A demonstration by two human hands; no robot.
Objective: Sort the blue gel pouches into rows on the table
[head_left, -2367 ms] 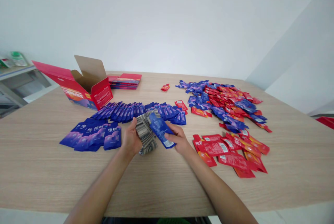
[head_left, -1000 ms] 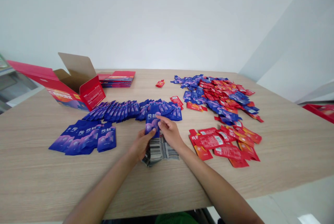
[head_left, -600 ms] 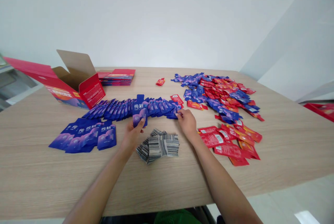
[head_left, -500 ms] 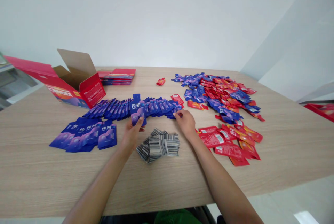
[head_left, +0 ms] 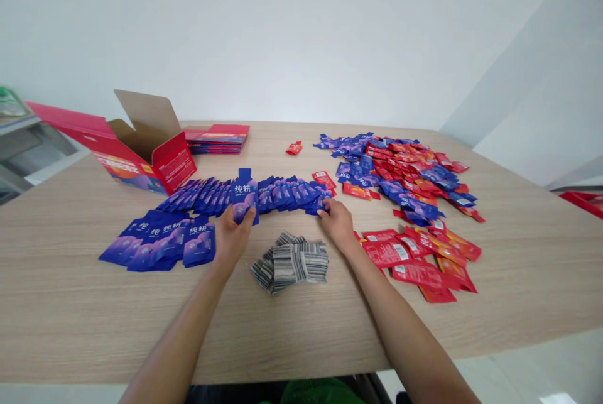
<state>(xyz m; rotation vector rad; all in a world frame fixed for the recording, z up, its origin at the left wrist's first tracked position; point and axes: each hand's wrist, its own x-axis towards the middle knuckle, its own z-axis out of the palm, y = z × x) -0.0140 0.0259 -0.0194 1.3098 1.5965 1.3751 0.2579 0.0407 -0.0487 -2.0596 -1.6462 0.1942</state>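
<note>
Upright in my left hand [head_left: 233,234] is a blue sachet [head_left: 244,193] with white characters, pinched between thumb and fingers. It stands in front of a long row of overlapping blue sachets [head_left: 282,193]. At the right end of that row, my right hand [head_left: 336,222] has its thumb and fingertips closed on the edge of a blue sachet [head_left: 315,206]. Below and between the hands lies a small pile of grey-striped packets [head_left: 299,262]. A fanned group of larger blue sachets [head_left: 157,240] rests left of my left hand.
An open red carton [head_left: 155,159] stands at the back left, beside a stack of flat red boxes [head_left: 221,139]. To the right spreads a mixed heap of red and blue sachets [head_left: 409,171]. Nearer me are several larger red sachets [head_left: 400,253]. One red sachet [head_left: 294,148] lies alone behind the row.
The view has shifted slightly, moving the table items a little to the right. My left hand has turned slightly around the blue sachet. The right hand stays at the row's end.
</note>
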